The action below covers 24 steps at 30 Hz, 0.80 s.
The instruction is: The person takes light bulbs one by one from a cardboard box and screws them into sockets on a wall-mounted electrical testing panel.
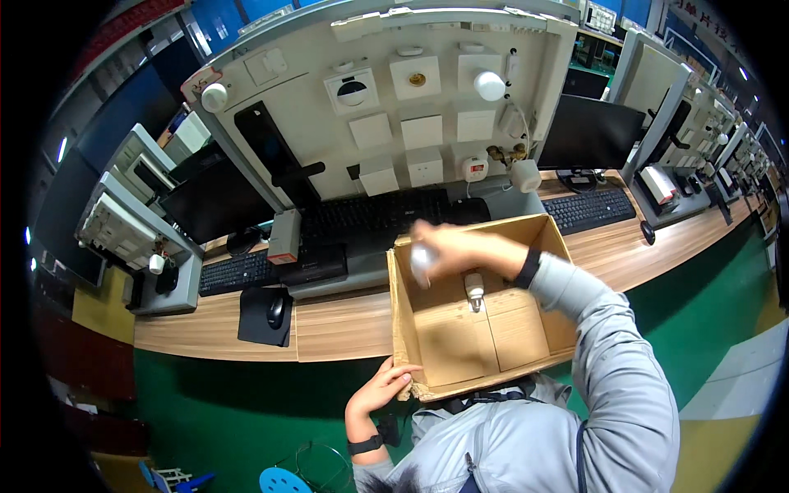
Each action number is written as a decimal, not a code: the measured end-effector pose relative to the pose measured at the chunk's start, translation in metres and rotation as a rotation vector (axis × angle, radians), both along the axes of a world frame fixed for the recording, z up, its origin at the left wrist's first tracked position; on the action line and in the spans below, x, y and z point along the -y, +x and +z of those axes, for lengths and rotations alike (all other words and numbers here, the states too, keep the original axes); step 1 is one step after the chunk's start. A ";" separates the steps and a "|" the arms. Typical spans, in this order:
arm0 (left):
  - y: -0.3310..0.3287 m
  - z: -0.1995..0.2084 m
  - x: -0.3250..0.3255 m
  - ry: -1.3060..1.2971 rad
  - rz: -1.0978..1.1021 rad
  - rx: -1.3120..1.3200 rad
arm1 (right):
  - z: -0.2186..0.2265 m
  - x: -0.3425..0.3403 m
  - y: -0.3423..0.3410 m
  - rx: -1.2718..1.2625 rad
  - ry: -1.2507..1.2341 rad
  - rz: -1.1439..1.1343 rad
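Bulb [422, 261]: white, blurred, over the box's far left corner.
Right hand [448, 249]: fingers closed round the bulb.
Left hand [380, 389]: gripping the cardboard box [460, 345] at its near left corner.
Second bulb [474, 291]: white, lying inside the box.

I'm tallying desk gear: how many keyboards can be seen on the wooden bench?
3. One keyboard lies left, beside the mouse pad; one sits centre under the white panel; one lies right, below a dark monitor. Farther stations may hide more.
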<state>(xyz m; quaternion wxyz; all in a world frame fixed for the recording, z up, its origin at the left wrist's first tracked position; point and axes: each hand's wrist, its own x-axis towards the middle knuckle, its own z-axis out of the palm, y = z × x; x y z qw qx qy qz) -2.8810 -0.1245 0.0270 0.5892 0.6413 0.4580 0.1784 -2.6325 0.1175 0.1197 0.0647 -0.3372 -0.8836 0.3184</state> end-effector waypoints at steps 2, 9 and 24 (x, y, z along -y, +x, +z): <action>0.002 0.006 -0.001 -0.011 0.005 -0.001 | 0.037 -0.039 0.008 -0.285 0.186 -0.219; 0.001 0.007 0.000 0.007 0.009 0.008 | 0.112 -0.114 0.014 -0.604 0.933 -0.688; 0.002 0.006 0.002 -0.003 0.034 0.001 | 0.128 -0.151 -0.026 -0.029 0.947 -0.874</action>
